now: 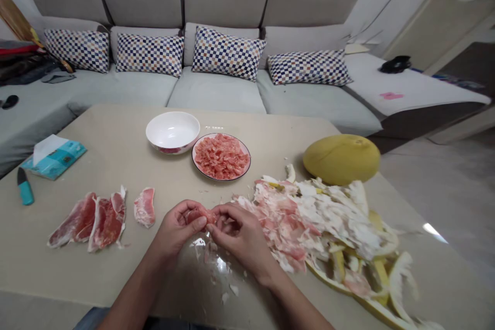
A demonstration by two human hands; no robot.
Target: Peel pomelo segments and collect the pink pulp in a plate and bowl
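Note:
My left hand (178, 228) and my right hand (238, 237) meet over the table's near edge, both pinched on a small pink pomelo piece (204, 215). Several unpeeled pink pomelo segments (101, 217) lie to the left of my hands. A plate (221, 157) heaped with peeled pink flesh stands behind them, with a white bowl (172, 132) beside it. A big pile of peel and membrane scraps (325, 219) lies just right of my right hand. A whole yellow pomelo (342, 159) rests behind that pile.
A tissue pack (54, 158) and a teal-handled knife (25, 187) sit at the beige table's (116, 139) left edge. A grey sofa (216, 87) with checked cushions runs behind the table. Small white scraps lie near my wrists.

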